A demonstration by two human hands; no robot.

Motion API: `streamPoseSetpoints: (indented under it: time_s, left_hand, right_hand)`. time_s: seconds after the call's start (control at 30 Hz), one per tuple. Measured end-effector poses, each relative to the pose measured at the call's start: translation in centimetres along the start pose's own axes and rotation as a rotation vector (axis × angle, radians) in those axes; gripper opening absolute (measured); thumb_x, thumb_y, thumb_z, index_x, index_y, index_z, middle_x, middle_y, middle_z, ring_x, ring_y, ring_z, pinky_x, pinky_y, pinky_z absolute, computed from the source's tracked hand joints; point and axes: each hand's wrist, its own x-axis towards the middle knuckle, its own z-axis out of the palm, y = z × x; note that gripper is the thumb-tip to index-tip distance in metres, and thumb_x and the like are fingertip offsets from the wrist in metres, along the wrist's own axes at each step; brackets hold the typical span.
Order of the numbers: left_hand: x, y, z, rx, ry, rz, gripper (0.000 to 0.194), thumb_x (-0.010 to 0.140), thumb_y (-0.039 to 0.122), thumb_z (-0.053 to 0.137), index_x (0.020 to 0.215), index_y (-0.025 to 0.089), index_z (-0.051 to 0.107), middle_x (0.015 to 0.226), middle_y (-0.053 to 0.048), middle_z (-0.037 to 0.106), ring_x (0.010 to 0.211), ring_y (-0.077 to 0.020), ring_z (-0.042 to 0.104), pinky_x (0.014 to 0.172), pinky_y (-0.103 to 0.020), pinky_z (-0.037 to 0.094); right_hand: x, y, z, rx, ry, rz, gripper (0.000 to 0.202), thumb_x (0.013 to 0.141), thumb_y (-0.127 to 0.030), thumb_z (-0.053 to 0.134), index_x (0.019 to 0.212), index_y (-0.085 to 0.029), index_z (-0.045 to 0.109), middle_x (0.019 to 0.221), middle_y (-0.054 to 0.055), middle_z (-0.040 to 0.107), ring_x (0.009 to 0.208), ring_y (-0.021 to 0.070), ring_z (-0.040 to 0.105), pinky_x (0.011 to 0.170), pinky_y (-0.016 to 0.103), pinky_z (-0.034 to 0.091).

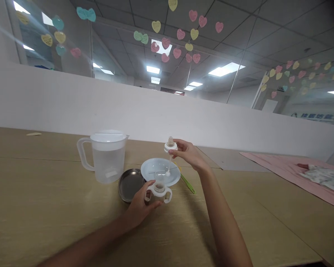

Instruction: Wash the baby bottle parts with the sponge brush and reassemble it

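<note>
My left hand grips a small clear bottle with white side handles, standing on the wooden table. My right hand holds the bottle's white lid with its nipple and hanging straw lifted above the bottle, the straw end dangling over a translucent white bowl lid. A round steel dish lies just left of the bottle, partly hidden by my left hand.
A clear plastic pitcher with a white lid stands to the left. A green stick-like tool lies right of the bowl lid. A pink mat with a patterned cloth lies far right. A white partition runs behind the table.
</note>
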Motion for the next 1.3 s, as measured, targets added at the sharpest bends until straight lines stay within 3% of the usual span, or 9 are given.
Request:
streamPoseSetpoints:
  time_s: [0.3, 0.43, 0.5, 0.7, 0.87, 0.97, 1.1, 1.2, 1.3]
  left_hand:
    - [-0.1, 0.1, 0.0, -0.017, -0.009, -0.010, 0.059, 0.070, 0.041, 0.064, 0.121, 0.022, 0.042, 0.120, -0.007, 0.055, 0.104, -0.0231, 0.053, 0.088, -0.034, 0.043]
    - [-0.1, 0.3, 0.0, -0.034, -0.018, -0.024, 0.061, 0.069, 0.040, 0.064, 0.122, 0.021, 0.040, 0.120, -0.008, 0.054, 0.104, -0.0234, 0.053, 0.087, -0.035, 0.043]
    - [-0.1, 0.3, 0.0, -0.005, -0.027, -0.027, 0.060, 0.071, 0.041, 0.062, 0.123, 0.021, 0.039, 0.121, -0.008, 0.053, 0.105, -0.0236, 0.052, 0.088, -0.036, 0.043]
    - [-0.1, -0.1, -0.3, 0.237, 0.060, 0.039, 0.057, 0.075, 0.041, 0.057, 0.125, 0.022, 0.036, 0.127, -0.010, 0.045, 0.113, -0.0266, 0.045, 0.094, -0.042, 0.037]
    - [1.6, 1.3, -1.4, 0.487, 0.162, 0.201, 0.055, 0.076, 0.042, 0.055, 0.124, 0.022, 0.037, 0.124, -0.010, 0.045, 0.113, -0.0273, 0.042, 0.094, -0.041, 0.035]
    - [4.0, 3.1, -2.0, 0.585, 0.113, 0.238, 0.045, 0.079, 0.041, 0.050, 0.120, 0.023, 0.044, 0.125, -0.009, 0.046, 0.116, -0.0266, 0.039, 0.096, -0.041, 0.032]
    - [7.7, 5.0, -2.6, 0.619, 0.032, 0.237, 0.041, 0.079, 0.041, 0.048, 0.115, 0.020, 0.051, 0.120, -0.009, 0.051, 0.113, -0.0271, 0.042, 0.096, -0.043, 0.031]
    - [9.8, 5.6, -2.8, 0.460, 0.027, 0.227, 0.036, 0.082, 0.042, 0.043, 0.109, 0.020, 0.055, 0.110, -0.008, 0.058, 0.102, -0.0240, 0.052, 0.090, -0.039, 0.039]
    - [10.5, 6.0, -2.9, 0.222, 0.111, 0.195, 0.036, 0.081, 0.044, 0.045, 0.103, 0.016, 0.055, 0.100, -0.007, 0.063, 0.086, -0.0205, 0.059, 0.075, -0.032, 0.046]
  right_hand:
    - [2.8, 7.1, -2.1, -0.323, -0.061, 0.175, 0.047, 0.063, -0.028, 0.070, 0.105, -0.014, 0.058, 0.084, 0.006, 0.062, 0.063, 0.0121, 0.057, 0.057, 0.026, 0.050]
    - [3.2, 8.5, -1.7, -0.545, -0.060, 0.138, 0.040, 0.060, -0.023, 0.070, 0.098, -0.014, 0.060, 0.086, 0.004, 0.062, 0.073, 0.0138, 0.057, 0.063, 0.025, 0.047]
    - [3.2, 8.5, -1.2, -0.672, -0.078, 0.104, 0.040, 0.057, -0.022, 0.072, 0.095, -0.015, 0.061, 0.088, 0.004, 0.062, 0.078, 0.0145, 0.056, 0.068, 0.025, 0.044]
    - [3.1, 8.2, 0.6, -0.777, -0.325, 0.149, 0.049, 0.049, -0.029, 0.077, 0.094, -0.019, 0.062, 0.093, 0.004, 0.062, 0.080, 0.0168, 0.056, 0.067, 0.025, 0.043]
    - [3.2, 8.5, 1.1, -0.760, -0.446, 0.285, 0.053, 0.039, -0.028, 0.080, 0.087, -0.018, 0.062, 0.078, 0.001, 0.062, 0.060, 0.0131, 0.057, 0.054, 0.022, 0.042]
    - [3.2, 8.2, 1.1, -0.754, -0.414, 0.288, 0.049, 0.038, -0.027, 0.080, 0.083, -0.018, 0.062, 0.074, 0.000, 0.062, 0.057, 0.0129, 0.056, 0.053, 0.023, 0.042]
    - [2.8, 6.3, 1.0, -0.744, -0.282, 0.083, 0.044, 0.049, -0.028, 0.076, 0.088, -0.016, 0.059, 0.087, 0.004, 0.062, 0.077, 0.0173, 0.057, 0.064, 0.026, 0.043]
    - [2.2, 4.3, 1.2, -0.629, -0.201, -0.061, 0.045, 0.055, -0.024, 0.072, 0.095, -0.015, 0.057, 0.091, 0.004, 0.061, 0.080, 0.0158, 0.055, 0.067, 0.026, 0.042]
    - [1.7, 2.5, 1.4, -0.529, -0.132, -0.153, 0.044, 0.055, -0.026, 0.073, 0.095, -0.016, 0.057, 0.087, 0.002, 0.061, 0.077, 0.0147, 0.055, 0.065, 0.026, 0.042]
